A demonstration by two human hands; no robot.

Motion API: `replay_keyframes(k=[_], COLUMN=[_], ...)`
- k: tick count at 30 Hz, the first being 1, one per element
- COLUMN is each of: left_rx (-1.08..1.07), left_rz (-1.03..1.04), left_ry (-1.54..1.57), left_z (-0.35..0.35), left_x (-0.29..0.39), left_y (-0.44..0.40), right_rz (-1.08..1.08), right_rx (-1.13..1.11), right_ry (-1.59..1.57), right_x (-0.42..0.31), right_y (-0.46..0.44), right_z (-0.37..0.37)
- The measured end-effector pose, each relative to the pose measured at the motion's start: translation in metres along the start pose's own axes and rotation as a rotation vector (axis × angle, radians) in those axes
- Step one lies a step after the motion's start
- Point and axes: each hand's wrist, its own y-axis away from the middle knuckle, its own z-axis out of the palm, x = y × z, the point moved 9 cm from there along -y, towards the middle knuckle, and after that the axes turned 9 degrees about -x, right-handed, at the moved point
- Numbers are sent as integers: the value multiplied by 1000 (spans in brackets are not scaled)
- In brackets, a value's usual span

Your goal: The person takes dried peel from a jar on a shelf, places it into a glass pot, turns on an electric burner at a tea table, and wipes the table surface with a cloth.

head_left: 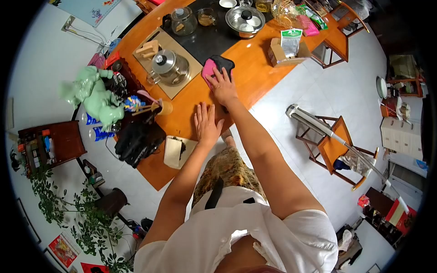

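My right hand (pixel 223 88) lies on a pink and black cloth (pixel 210 70) on the wooden table, its fingers stretched over the near part. Lower and to the left, my left hand (pixel 207 126) rests on the tabletop with its fingers extended, holding nothing. A glass teapot with a metal lid (pixel 170 68) stands on a tan board (pixel 174 92) to the left of the cloth. An open, light-coloured case (pixel 172 152) with dark contents sits by my left forearm.
On the black tabletop inset (pixel 215 44) are a glass pot (pixel 183 22), a glass cup (pixel 207 18) and a lidded metal pan (pixel 245 21). A cardboard box (pixel 278 54) holds a pouch. A green figurine (pixel 95 93) stands left. A chair (pixel 339 143) with a metal pole across it stands right.
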Motion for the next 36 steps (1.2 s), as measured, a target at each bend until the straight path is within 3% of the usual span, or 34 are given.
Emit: replay_keyframes(k=[9,15,19,24,26,31,36], left_rx=[-192,-198,-214,-131,-109,6,91], left_rz=[-72,-67,-44,9,-2,-2,225], left_ry=[-135,-158,-189,-231,-106,221,184], left_z=[11,14,11,4,2,-35,-55], left_x=[-8,-6,-4,-7,-20,0,115], left_y=[-47,-47,-49,-48,-49,-73,-134], right_rz=[67,48,-100,-263,-352,-171,-69], right_rx=[25,-10,68,-40,-53,-22,61], right_ry=[-29,-73,33,-43,-84,-101,-133], right_x=[69,77,64,39,52,136,123], right_y=[-158,-174,-130,18,63,72,64], right_z=[-37,-39,-33,-28,-28,-34,-32])
